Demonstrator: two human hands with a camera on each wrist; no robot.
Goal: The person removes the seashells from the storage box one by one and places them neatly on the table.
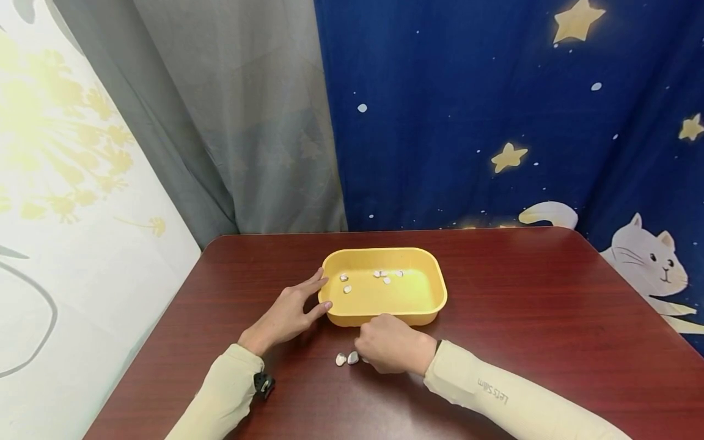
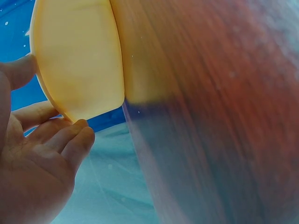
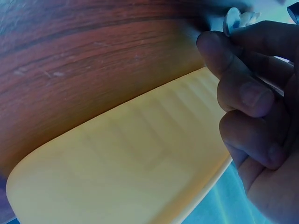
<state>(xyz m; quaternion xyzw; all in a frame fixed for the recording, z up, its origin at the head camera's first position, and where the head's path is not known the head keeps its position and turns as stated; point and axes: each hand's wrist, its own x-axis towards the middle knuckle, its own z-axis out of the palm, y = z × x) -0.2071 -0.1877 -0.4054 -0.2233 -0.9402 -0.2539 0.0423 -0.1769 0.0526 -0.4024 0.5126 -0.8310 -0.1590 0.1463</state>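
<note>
A yellow plastic basin [image 1: 407, 299] stands on the table, with several small, shiny white oval pieces [image 1: 387, 280] scattered on its bottom. Spread wide, my left hand [image 1: 283, 321] touches the basin's left rim with thumb and fingertips. In front of the basin is my right hand [image 1: 392, 345], knuckles up. The right wrist view shows its thumb and index finger pinching a small white oval piece [image 3: 231, 21] at their tips; the other fingers are curled in. Two more loose white pieces [image 1: 353, 357] lie on the table just left of this hand.
The dark red wooden table [image 1: 511, 287] has rounded far corners. Behind it hang a grey curtain [image 1: 264, 122] and a blue curtain [image 1: 440, 122] with stars and a cat. A white panel with a yellow print [image 1: 71, 201] stands along the left side.
</note>
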